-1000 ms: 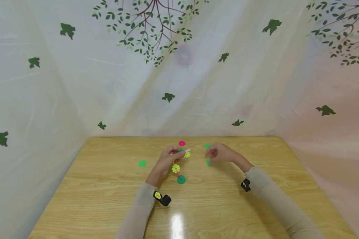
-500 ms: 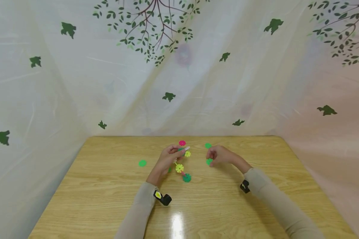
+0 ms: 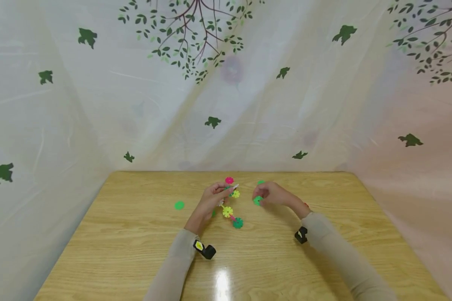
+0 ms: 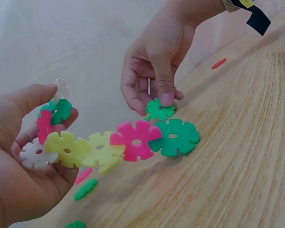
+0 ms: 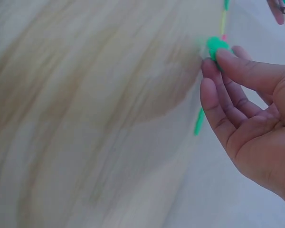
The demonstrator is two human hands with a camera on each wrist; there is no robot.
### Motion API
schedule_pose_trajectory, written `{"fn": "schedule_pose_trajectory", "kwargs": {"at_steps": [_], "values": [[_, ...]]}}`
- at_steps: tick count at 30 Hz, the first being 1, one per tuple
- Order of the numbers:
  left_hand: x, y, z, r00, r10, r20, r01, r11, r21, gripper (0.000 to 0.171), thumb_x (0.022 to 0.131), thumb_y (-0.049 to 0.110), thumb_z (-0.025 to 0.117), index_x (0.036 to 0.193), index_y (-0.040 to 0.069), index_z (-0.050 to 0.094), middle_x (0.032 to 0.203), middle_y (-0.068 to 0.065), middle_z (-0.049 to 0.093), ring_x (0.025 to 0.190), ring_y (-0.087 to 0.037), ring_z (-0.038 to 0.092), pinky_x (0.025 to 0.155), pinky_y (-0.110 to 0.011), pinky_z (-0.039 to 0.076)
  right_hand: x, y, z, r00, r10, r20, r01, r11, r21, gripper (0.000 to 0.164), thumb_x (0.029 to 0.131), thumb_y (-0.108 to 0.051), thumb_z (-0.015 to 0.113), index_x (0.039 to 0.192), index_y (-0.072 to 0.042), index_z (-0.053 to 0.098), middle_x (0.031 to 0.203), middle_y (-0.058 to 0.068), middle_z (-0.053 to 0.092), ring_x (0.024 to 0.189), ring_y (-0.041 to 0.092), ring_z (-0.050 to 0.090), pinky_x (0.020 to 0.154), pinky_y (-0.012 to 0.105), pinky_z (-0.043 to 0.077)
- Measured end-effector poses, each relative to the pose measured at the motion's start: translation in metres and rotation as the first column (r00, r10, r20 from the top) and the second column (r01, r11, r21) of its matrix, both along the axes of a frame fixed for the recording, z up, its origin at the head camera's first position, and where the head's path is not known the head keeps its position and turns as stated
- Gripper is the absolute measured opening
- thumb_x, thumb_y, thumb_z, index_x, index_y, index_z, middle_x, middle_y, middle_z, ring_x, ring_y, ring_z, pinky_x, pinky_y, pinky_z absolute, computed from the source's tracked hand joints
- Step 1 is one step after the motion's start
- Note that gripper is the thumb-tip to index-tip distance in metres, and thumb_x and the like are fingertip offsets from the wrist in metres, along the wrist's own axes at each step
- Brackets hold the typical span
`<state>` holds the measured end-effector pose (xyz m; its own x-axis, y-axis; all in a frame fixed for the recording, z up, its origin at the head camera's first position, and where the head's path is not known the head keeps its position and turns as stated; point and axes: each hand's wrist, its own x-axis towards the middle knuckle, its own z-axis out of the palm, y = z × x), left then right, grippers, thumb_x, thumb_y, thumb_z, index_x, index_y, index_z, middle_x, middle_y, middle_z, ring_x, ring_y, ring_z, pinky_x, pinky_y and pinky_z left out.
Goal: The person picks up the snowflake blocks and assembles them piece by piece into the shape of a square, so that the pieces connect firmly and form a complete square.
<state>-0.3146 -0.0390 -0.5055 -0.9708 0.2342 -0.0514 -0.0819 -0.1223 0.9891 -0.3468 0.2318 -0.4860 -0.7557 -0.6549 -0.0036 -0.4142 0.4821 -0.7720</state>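
My left hand (image 3: pixel 209 203) holds a chain of flower-shaped interlocking discs (image 4: pixel 67 149) between thumb and fingers. White, green, pink and yellow discs are slotted together in it, and a dark green disc (image 4: pixel 180 137) forms its free end. That end hangs out toward the right hand. Between thumb and fingertips, my right hand (image 3: pixel 276 195) pinches a single green disc (image 4: pixel 159 109). In the left wrist view this disc appears just behind the chain's end; whether they touch I cannot tell. The right wrist view shows the pinched green disc (image 5: pixel 217 46) blurred.
On the wooden table (image 3: pixel 135 246) lie a light green disc (image 3: pixel 179 205) at left and a pink disc (image 3: pixel 229 180) at the back. Another green disc (image 3: pixel 261 182) lies beyond the right hand. A red disc (image 4: pixel 219 63) is near the right wrist. A curtain (image 3: pixel 165 138) hangs behind.
The right hand has taken hold of the green disc and moved it slightly left, off its earlier spot. The chain's free end has swung to the right; the left hand has hardly moved.
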Motion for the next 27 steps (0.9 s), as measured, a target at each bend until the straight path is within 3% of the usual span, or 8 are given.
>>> {"fn": "schedule_pose_trajectory", "kwargs": {"at_steps": [4, 8, 14, 16, 23, 27], "values": [[0.0, 0.001, -0.002, 1.0, -0.002, 0.001, 0.002, 1.0, -0.027, 0.029, 0.096, 0.021, 0.072, 0.119, 0.004, 0.066, 0.096, 0.008, 0.071, 0.082, -0.016, 0.054, 0.064, -0.022, 0.047, -0.001, -0.005, 0.003, 1.0, -0.011, -0.001, 0.011, 0.999, -0.037, 0.017, 0.089, 0.008, 0.069, 0.106, 0.007, 0.071, 0.103, 0.022, 0.073, 0.093, 0.027, 0.069, 0.078, 0.027, 0.057], [-0.001, 0.003, -0.004, 1.0, -0.007, 0.009, 0.007, 1.0, -0.023, 0.031, 0.095, 0.022, 0.073, 0.12, 0.005, 0.067, 0.096, 0.009, 0.072, 0.083, -0.015, 0.054, 0.065, -0.022, 0.046, -0.002, -0.012, 0.008, 0.994, -0.096, 0.044, 0.1, 0.99, -0.1, 0.022, 0.093, 0.003, 0.068, 0.114, 0.009, 0.069, 0.103, 0.023, 0.072, 0.082, 0.021, 0.067, 0.07, 0.033, 0.059], [-0.002, 0.001, -0.007, 1.0, 0.004, 0.011, -0.004, 1.0, -0.03, 0.033, 0.096, 0.024, 0.072, 0.122, 0.004, 0.066, 0.098, 0.009, 0.072, 0.084, -0.015, 0.055, 0.065, -0.022, 0.045, -0.006, -0.029, 0.016, 0.968, -0.207, 0.144, 0.24, 0.929, -0.282, 0.031, 0.096, -0.004, 0.068, 0.124, 0.009, 0.065, 0.106, 0.026, 0.069, 0.083, 0.019, 0.069, 0.082, 0.056, 0.059], [-0.002, 0.0, -0.007, 1.0, 0.013, 0.014, -0.012, 0.999, -0.031, 0.032, 0.096, 0.022, 0.073, 0.121, 0.003, 0.066, 0.097, 0.01, 0.072, 0.084, -0.014, 0.055, 0.064, -0.022, 0.045, -0.007, -0.034, 0.018, 0.959, -0.228, 0.165, 0.271, 0.909, -0.316, 0.031, 0.096, -0.004, 0.068, 0.124, 0.009, 0.066, 0.108, 0.028, 0.069, 0.084, 0.016, 0.069, 0.086, 0.059, 0.058], [-0.003, 0.001, -0.005, 0.999, 0.053, 0.012, -0.053, 0.999, -0.012, 0.03, 0.094, 0.02, 0.074, 0.119, 0.005, 0.067, 0.094, 0.012, 0.072, 0.075, -0.01, 0.049, 0.063, -0.024, 0.043, -0.01, -0.045, 0.02, 0.954, -0.234, 0.187, 0.292, 0.868, -0.403, 0.034, 0.095, -0.001, 0.068, 0.125, 0.013, 0.063, 0.112, 0.024, 0.071, 0.083, 0.009, 0.069, 0.078, 0.033, 0.061], [-0.004, 0.001, -0.006, 0.998, 0.054, 0.013, -0.053, 0.999, -0.009, 0.029, 0.094, 0.021, 0.074, 0.119, 0.006, 0.067, 0.093, 0.012, 0.071, 0.075, -0.01, 0.049, 0.064, -0.024, 0.044, -0.008, -0.051, 0.02, 0.956, -0.23, 0.18, 0.287, 0.851, -0.44, 0.029, 0.095, 0.001, 0.068, 0.122, 0.01, 0.066, 0.109, 0.023, 0.072, 0.081, 0.009, 0.069, 0.078, 0.04, 0.062]]}}
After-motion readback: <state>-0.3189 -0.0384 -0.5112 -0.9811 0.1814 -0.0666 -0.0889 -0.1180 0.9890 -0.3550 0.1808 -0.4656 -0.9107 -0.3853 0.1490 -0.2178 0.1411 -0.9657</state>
